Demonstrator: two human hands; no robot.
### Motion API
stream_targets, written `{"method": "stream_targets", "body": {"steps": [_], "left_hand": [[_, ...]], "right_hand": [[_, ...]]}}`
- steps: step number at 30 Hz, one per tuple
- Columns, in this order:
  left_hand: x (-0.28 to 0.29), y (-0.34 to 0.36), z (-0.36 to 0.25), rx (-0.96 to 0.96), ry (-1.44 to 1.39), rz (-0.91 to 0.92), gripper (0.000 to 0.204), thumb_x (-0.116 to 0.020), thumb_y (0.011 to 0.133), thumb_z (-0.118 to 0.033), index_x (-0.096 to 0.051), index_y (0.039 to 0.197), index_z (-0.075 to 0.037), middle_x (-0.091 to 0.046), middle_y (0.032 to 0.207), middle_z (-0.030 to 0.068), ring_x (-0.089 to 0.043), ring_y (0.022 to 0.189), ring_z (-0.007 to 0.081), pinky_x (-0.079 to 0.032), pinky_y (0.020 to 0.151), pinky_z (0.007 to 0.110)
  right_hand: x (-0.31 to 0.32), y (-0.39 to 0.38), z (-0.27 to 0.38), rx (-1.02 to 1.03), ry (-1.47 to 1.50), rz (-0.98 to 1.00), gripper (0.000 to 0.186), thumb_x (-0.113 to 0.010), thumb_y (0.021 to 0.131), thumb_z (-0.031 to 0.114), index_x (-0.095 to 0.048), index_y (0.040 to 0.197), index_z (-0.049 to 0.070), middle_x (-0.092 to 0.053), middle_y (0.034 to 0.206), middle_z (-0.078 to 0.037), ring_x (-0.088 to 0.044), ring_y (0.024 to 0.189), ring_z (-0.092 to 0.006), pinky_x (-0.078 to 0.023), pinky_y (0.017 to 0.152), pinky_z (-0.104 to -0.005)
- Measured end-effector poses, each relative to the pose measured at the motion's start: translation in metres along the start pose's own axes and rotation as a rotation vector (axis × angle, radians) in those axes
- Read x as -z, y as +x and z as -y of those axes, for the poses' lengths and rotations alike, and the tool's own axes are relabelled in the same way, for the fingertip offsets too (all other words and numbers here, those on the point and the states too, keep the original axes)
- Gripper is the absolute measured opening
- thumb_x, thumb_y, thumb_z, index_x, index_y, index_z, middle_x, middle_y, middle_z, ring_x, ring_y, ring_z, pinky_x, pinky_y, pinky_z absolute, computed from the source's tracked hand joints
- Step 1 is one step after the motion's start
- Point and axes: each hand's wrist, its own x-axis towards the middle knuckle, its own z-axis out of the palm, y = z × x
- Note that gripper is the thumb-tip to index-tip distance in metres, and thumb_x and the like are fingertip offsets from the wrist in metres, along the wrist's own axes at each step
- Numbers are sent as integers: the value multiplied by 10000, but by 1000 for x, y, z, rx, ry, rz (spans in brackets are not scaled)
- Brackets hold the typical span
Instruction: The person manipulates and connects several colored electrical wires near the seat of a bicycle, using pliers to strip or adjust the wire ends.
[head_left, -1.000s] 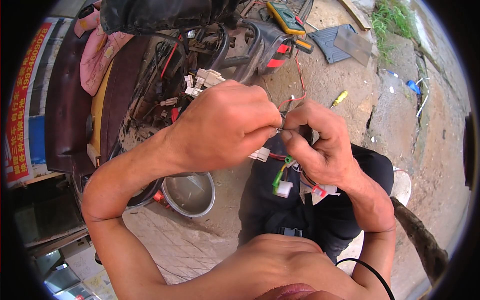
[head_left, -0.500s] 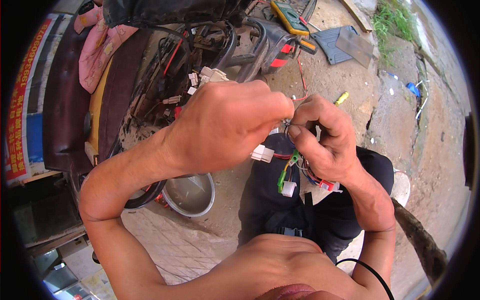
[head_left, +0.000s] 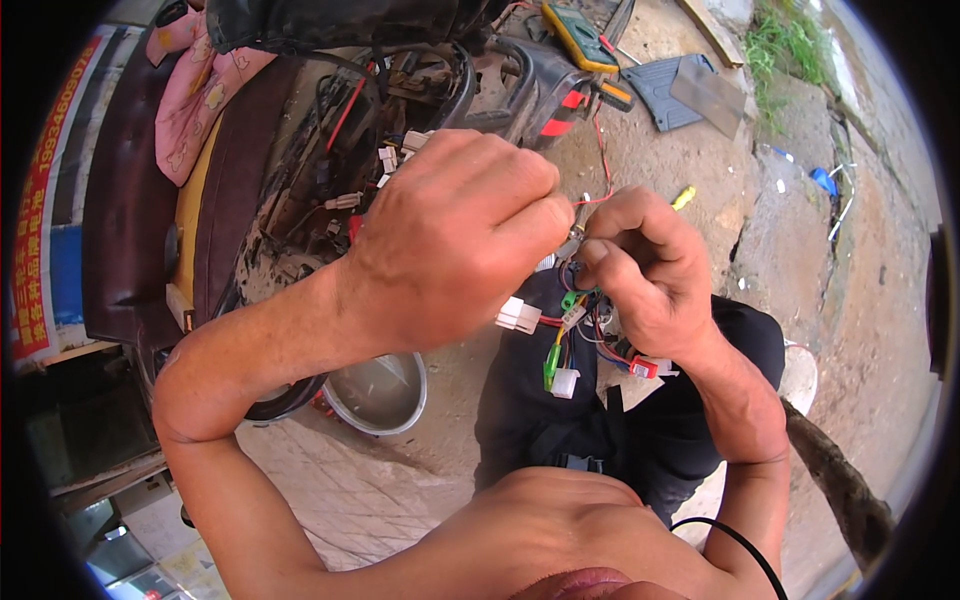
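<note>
Cracked concrete ground, grass, red banner; hands in a pinch on wiring

The dusty, cracked ground carries a dark flat panel with a grey sheet lying partly over it, a wooden strip, a thin red wire, a small yellow object and a blue piece. A round metal basin stands on it at the left. A yellow-edged multimeter seems to lie there also.
</note>
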Motion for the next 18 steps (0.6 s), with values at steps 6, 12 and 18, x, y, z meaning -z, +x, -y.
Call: {"method": "stream_targets", "body": {"steps": [6, 12, 18], "left_hand": [[3, -4, -27, 157, -221, -8, 232, -787, 828, 18, -717, 1049, 25, -695, 1005, 162, -695, 848, 336, -577, 748, 403], [-22, -7, -27, 468, -449, 130, 334, -699, 968, -58, -656, 1273, 69, -700, 1077, 175, -722, 910, 266, -592, 798, 351], [-38, -3, -27, 871, -1061, 203, 292, -687, 1036, -108, -671, 1290, 37, -746, 1078, 41, -682, 944, 87, -572, 817, 286]], "right_hand": [[-4, 4, 6, -7, 157, -114, 60, -635, 988, -4, -581, 983, 20, -660, 783, -9, -628, 729, -50, -481, 640, -232], [-1, -2, -9, 135, 116, -133, 85, -642, 931, -42, -599, 914, 29, -617, 946, -30, -568, 748, -66, -444, 623, -239], [10, 6, -7, 479, -391, -187, 85, -691, 864, -14, -618, 888, 23, -620, 976, -95, -620, 879, -183, -511, 765, -340]]}}
